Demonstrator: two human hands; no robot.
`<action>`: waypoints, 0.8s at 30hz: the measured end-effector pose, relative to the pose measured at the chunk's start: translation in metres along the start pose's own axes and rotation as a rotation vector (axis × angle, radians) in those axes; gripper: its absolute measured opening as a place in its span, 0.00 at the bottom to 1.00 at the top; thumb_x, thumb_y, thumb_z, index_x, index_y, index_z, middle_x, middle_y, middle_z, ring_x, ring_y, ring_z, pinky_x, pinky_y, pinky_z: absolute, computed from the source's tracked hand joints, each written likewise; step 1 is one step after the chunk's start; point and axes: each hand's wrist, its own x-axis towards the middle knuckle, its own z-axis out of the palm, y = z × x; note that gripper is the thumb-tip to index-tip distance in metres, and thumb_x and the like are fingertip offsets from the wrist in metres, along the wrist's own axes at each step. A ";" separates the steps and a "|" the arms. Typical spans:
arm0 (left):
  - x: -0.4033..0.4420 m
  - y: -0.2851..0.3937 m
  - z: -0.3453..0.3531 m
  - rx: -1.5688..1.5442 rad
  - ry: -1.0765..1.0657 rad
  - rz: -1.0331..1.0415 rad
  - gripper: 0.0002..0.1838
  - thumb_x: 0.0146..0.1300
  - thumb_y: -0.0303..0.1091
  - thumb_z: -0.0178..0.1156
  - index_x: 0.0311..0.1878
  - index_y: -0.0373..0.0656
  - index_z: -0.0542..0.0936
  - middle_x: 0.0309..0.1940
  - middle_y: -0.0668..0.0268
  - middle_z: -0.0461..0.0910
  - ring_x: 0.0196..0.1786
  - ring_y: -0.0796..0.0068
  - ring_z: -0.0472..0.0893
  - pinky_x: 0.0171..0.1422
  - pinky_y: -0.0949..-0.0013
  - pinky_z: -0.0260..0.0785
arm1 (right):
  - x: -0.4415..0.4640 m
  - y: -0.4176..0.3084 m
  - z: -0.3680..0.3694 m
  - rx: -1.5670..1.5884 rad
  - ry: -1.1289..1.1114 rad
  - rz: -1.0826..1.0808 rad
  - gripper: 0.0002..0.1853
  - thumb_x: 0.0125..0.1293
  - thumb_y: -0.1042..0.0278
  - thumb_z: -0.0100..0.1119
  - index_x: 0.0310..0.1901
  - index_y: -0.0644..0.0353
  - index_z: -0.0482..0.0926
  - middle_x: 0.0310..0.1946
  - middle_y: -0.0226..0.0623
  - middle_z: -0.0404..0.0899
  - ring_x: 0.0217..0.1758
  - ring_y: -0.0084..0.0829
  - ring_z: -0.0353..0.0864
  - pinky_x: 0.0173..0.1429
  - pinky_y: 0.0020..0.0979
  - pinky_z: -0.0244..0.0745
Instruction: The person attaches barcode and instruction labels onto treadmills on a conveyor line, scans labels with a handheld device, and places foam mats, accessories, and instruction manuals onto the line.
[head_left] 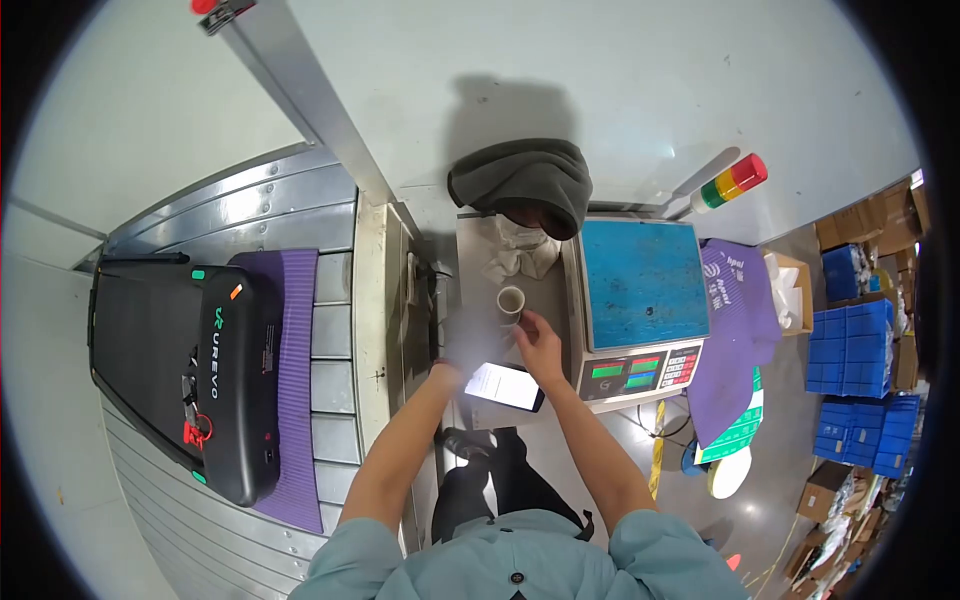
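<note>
A small paper cup (511,301) with something pale inside stands in front of me over the narrow table. My right hand (540,347) has its thumb and fingers closed at the cup's lower right side. A smartphone (503,387) with a lit white screen lies below the cup, between my forearms. My left hand (447,374) is at the phone's left edge; a hazy blur covers its fingers, so their pose and any hold on the phone are hidden.
Right of the cup stands a weighing scale (645,285) with a blue top. Behind are crumpled white cloth (522,248) and a dark grey fabric item (528,178). A black UREVO treadmill (222,380) rests on the metal conveyor (335,400) at left. Blue bins (850,350) stand far right.
</note>
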 end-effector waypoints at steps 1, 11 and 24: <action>0.004 -0.012 0.017 0.002 -0.027 0.037 0.16 0.47 0.38 0.56 0.39 0.43 0.74 0.31 0.56 0.74 0.39 0.58 0.74 0.44 0.64 0.66 | 0.001 -0.006 0.000 -0.025 -0.008 -0.047 0.14 0.52 0.69 0.55 0.42 0.62 0.73 0.35 0.45 0.75 0.40 0.38 0.75 0.43 0.31 0.69; 0.014 -0.010 0.013 -0.410 -0.176 -0.024 0.12 0.47 0.37 0.55 0.35 0.42 0.76 0.33 0.58 0.74 0.38 0.60 0.74 0.40 0.64 0.66 | 0.009 0.009 0.001 0.051 -0.034 0.037 0.14 0.53 0.69 0.56 0.40 0.67 0.73 0.34 0.39 0.76 0.39 0.29 0.74 0.42 0.23 0.67; -0.056 -0.011 -0.035 0.005 0.399 0.517 0.14 0.41 0.28 0.59 0.34 0.46 0.70 0.42 0.63 0.70 0.48 0.59 0.68 0.48 0.63 0.62 | -0.042 -0.064 -0.006 1.037 -0.115 0.785 0.11 0.58 0.68 0.45 0.42 0.60 0.68 0.38 0.33 0.71 0.42 0.27 0.69 0.48 0.31 0.62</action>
